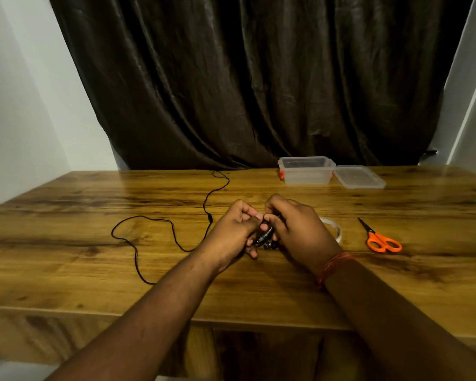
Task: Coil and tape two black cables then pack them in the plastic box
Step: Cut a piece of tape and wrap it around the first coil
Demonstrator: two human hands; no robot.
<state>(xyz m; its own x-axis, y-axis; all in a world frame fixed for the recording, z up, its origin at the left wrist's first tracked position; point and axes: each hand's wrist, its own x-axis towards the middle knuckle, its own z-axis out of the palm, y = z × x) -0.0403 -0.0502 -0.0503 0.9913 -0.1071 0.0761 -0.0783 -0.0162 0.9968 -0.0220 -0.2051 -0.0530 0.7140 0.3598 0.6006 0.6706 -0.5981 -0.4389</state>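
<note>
My left hand and my right hand meet at the middle of the wooden table, both closed around a small coiled black cable with shiny tape on it. A second black cable lies loose and uncoiled on the table to the left, trailing from the far edge toward my left forearm. A roll of clear tape lies just behind my right hand, partly hidden. The open clear plastic box stands at the back of the table.
The box's clear lid lies flat to the right of the box. Orange-handled scissors rest on the table right of the tape. A dark curtain hangs behind the table, with white walls on both sides.
</note>
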